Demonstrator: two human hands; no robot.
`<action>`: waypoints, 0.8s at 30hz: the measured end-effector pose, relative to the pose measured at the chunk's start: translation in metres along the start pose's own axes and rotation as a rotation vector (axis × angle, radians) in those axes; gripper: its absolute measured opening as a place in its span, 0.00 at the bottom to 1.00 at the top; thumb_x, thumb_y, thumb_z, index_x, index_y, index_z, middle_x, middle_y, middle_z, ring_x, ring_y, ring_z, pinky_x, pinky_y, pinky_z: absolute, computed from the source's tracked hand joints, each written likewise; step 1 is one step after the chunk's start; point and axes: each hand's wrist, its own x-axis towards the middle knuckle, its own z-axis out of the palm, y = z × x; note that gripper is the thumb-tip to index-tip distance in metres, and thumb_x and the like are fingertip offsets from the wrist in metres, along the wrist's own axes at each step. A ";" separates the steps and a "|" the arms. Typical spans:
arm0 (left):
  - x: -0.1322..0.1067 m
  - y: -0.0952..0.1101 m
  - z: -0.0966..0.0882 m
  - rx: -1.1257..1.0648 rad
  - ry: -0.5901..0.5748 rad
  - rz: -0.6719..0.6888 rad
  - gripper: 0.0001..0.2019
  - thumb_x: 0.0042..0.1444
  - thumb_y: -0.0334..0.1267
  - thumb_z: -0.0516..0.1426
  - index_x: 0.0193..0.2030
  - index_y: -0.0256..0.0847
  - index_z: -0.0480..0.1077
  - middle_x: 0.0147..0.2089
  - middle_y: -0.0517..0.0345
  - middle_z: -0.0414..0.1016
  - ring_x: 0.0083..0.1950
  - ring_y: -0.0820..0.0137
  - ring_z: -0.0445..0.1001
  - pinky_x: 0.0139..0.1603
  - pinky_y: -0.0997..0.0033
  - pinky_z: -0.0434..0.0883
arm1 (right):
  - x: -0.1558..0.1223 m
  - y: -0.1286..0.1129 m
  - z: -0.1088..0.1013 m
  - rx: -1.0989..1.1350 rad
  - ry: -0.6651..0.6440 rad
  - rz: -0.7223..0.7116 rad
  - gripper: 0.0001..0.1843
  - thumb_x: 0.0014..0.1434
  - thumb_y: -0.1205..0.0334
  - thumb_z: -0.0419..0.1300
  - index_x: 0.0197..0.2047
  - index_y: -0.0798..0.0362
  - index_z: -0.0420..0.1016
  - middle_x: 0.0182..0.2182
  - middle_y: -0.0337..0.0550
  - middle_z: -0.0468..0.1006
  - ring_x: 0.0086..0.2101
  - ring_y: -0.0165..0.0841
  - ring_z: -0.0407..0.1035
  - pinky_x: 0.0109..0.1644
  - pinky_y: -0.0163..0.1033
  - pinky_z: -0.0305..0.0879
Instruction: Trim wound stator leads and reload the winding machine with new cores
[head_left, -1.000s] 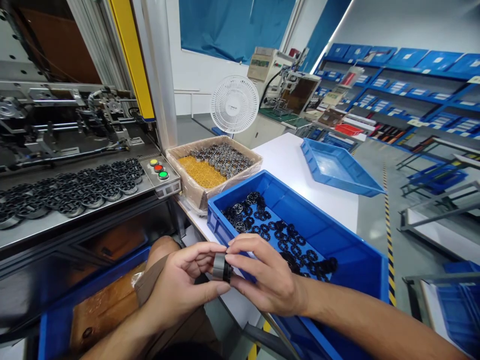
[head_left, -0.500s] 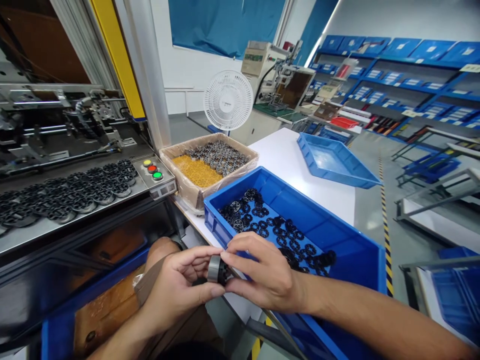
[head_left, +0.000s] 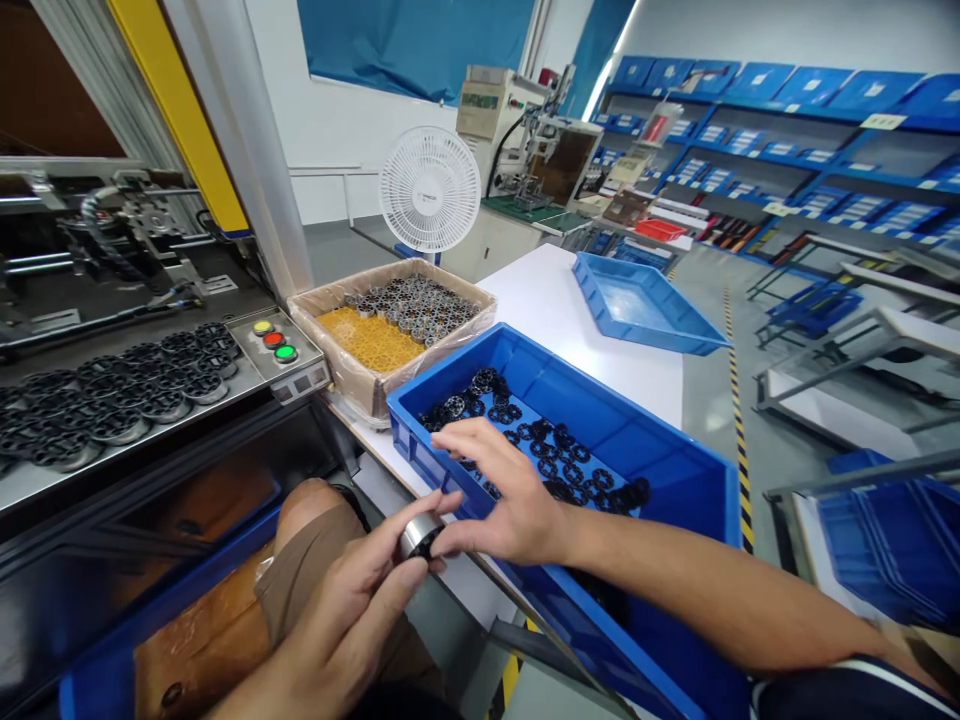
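Note:
My left hand (head_left: 356, 600) grips a short metal ring with a black insert (head_left: 420, 532) between its thumb and fingers, the shiny outer side facing up. Close by on the right, my right hand (head_left: 514, 500) has its fingers raised and spread apart. Its thumb tip is at the ring's black end; whether it touches cannot be made out. Beneath and behind the right hand is a deep blue bin (head_left: 637, 420) with many loose black slotted rings (head_left: 551, 450) on its floor.
A plastic-lined carton (head_left: 352, 385) of metal cores on yellow sheeting stands beyond the bin. Left is a machine ledge with rows of black-and-metal cores (head_left: 120, 395) and a button panel (head_left: 281, 350). A white fan (head_left: 430, 190) and a shallow blue tray (head_left: 649, 305) are farther back.
My right hand has let go of the ring, its fingers lifting and spreading. In my left hand the ring has turned, showing more of its shiny side. The view has shifted slightly right.

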 end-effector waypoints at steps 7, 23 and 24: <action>0.011 0.000 -0.022 0.224 0.222 0.107 0.19 0.59 0.39 0.61 0.58 0.48 0.74 0.57 0.51 0.76 0.52 0.61 0.77 0.54 0.69 0.74 | 0.009 0.067 -0.036 -0.334 -0.086 0.514 0.22 0.69 0.48 0.52 0.56 0.57 0.69 0.46 0.51 0.77 0.44 0.34 0.73 0.49 0.43 0.73; 0.013 -0.006 -0.026 0.405 0.380 0.085 0.16 0.55 0.41 0.63 0.51 0.43 0.76 0.40 0.55 0.75 0.37 0.71 0.71 0.38 0.74 0.70 | -0.036 0.153 -0.018 -0.636 -0.531 0.747 0.10 0.62 0.58 0.64 0.38 0.57 0.76 0.38 0.43 0.79 0.40 0.35 0.75 0.49 0.47 0.72; 0.013 -0.004 -0.027 0.422 0.382 0.093 0.20 0.54 0.41 0.65 0.54 0.44 0.75 0.40 0.55 0.75 0.36 0.71 0.70 0.37 0.74 0.69 | -0.032 0.153 -0.019 -0.633 -0.511 0.729 0.08 0.60 0.60 0.65 0.35 0.57 0.76 0.36 0.44 0.80 0.38 0.35 0.75 0.47 0.46 0.72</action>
